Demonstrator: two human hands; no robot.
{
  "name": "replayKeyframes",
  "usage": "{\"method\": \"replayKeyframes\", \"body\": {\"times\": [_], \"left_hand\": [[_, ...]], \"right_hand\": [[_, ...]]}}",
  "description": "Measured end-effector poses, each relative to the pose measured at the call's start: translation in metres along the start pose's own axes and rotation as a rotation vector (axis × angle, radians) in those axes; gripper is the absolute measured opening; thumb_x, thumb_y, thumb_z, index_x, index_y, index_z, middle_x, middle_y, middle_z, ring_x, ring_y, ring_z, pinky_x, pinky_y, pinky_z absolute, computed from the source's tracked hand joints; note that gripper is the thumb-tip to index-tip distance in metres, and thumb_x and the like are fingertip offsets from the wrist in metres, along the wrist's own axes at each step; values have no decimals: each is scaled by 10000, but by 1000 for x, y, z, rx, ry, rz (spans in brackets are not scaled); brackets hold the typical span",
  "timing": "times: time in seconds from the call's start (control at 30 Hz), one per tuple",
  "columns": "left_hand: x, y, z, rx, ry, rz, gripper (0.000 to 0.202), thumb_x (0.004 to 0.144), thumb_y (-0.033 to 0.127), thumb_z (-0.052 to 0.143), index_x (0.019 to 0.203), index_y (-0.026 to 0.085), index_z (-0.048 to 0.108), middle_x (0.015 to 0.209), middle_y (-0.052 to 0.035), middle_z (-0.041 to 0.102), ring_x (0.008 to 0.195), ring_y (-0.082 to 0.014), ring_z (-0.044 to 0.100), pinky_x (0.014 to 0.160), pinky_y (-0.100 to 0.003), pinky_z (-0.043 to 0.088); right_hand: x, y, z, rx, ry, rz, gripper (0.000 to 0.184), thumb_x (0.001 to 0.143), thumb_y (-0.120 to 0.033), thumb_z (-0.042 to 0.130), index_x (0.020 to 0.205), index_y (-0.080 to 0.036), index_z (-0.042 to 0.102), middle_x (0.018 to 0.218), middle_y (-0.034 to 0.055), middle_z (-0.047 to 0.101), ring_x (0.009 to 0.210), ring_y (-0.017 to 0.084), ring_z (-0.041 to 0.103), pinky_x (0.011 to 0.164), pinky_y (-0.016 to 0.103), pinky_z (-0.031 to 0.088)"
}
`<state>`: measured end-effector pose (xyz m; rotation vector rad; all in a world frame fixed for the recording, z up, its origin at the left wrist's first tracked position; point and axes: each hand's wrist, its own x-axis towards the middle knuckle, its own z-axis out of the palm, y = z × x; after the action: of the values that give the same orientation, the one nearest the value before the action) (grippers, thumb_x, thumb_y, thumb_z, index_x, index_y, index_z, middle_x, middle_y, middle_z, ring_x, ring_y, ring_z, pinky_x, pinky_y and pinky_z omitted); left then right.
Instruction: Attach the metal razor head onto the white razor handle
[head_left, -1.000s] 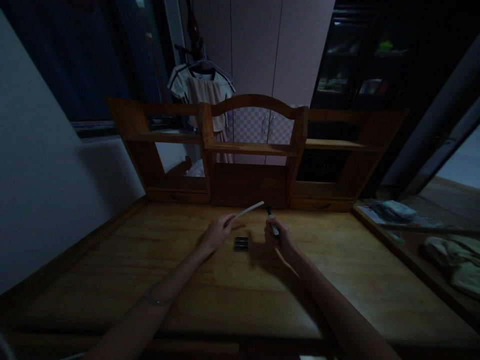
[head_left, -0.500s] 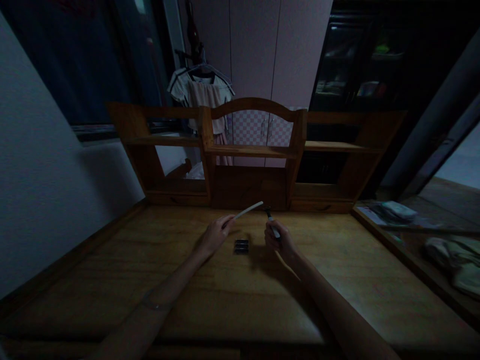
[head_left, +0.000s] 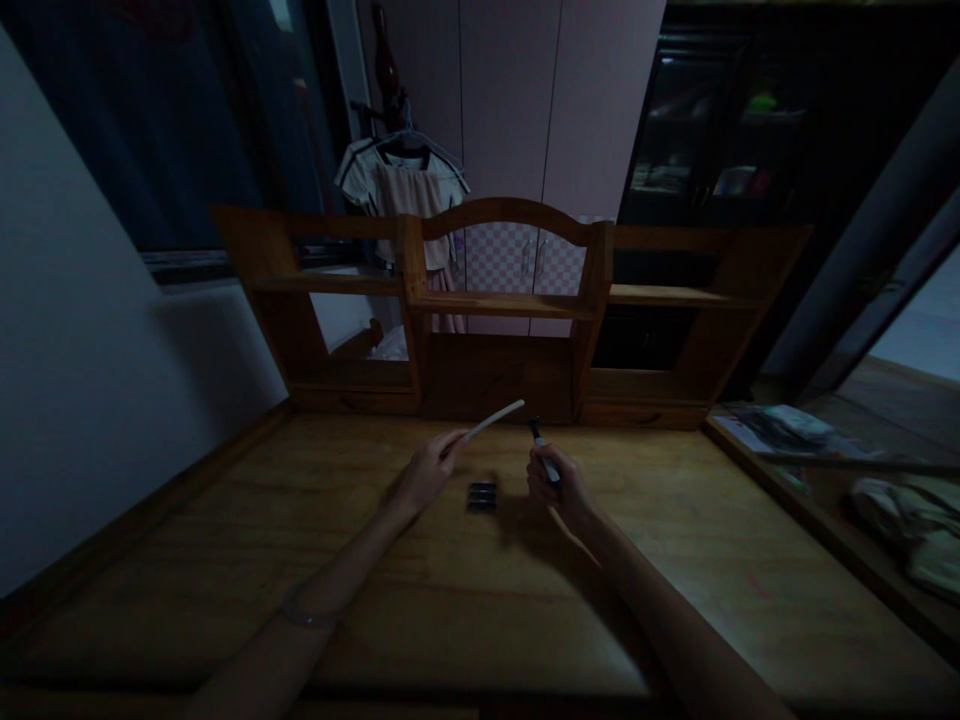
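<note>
My left hand (head_left: 433,468) is closed around one end of a thin whitish stick (head_left: 496,417), which slants up and to the right. My right hand (head_left: 556,478) grips a small tool with a light grey and dark handle (head_left: 550,466); its narrow dark head points up toward the far side, and its exact kind is too dim to make out. The tips of stick and tool are close together but apart. Between and below the hands, a small pack with several dark strips (head_left: 481,496) lies on the wooden tabletop (head_left: 450,610).
A wooden shelf unit (head_left: 510,303) stands along the back of the table, with small drawers at its base. Clothes on a hanger (head_left: 405,185) hang behind it. At right, papers (head_left: 795,428) and a bundle of cloth (head_left: 907,530) lie beyond the table's raised edge.
Both hands stay almost in place. The stick and the tool's head have shifted very slightly left; the pack on the table has not visibly been moved.
</note>
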<state>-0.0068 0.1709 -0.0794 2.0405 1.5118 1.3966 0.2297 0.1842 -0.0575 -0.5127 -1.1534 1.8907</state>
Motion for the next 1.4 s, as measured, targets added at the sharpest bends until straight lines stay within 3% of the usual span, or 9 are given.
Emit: {"method": "replayKeyframes", "body": {"times": [0.1, 0.23, 0.5, 1.0, 1.4], "left_hand": [[-1, 2, 3, 21, -45, 43, 338, 924, 388, 467, 1118, 182, 653, 1117, -69, 658, 1034, -206, 595, 940, -321, 437], [-2, 1, 6, 57, -99, 0, 351, 936, 398, 433, 1104, 196, 666, 1113, -63, 664, 1030, -209, 601, 931, -325, 442], [0, 0, 3, 60, -4, 14, 317, 920, 382, 474, 1065, 179, 669, 1062, -63, 680, 990, -206, 616, 904, -307, 447], [-1, -1, 7, 11, -103, -13, 325, 924, 384, 452, 1093, 191, 652, 1101, -64, 659, 1011, -198, 600, 905, -292, 442], [-3, 13, 3, -30, -185, -14, 363, 932, 404, 421, 1125, 186, 639, 1031, -50, 674, 925, -194, 612, 832, -282, 453]], "right_hand": [[0, 0, 0, -10, -12, 5, 364, 780, -401, 549, 533, -208, 365, 382, -93, 261, 306, 51, 177, 324, 223, 116], [0, 1, -1, -11, -15, 13, 373, 793, -419, 535, 540, -210, 358, 386, -95, 252, 310, 51, 167, 327, 223, 122], [2, 2, -4, 2, -15, 5, 357, 786, -408, 545, 549, -206, 370, 396, -93, 264, 311, 48, 173, 322, 219, 105], [3, 6, -3, -32, 20, 4, 350, 785, -410, 540, 558, -207, 367, 392, -96, 266, 311, 47, 165, 321, 218, 104], [-1, 2, 0, -137, 99, 13, 311, 758, -370, 550, 558, -208, 376, 392, -95, 282, 311, 46, 189, 316, 208, 117]]}}
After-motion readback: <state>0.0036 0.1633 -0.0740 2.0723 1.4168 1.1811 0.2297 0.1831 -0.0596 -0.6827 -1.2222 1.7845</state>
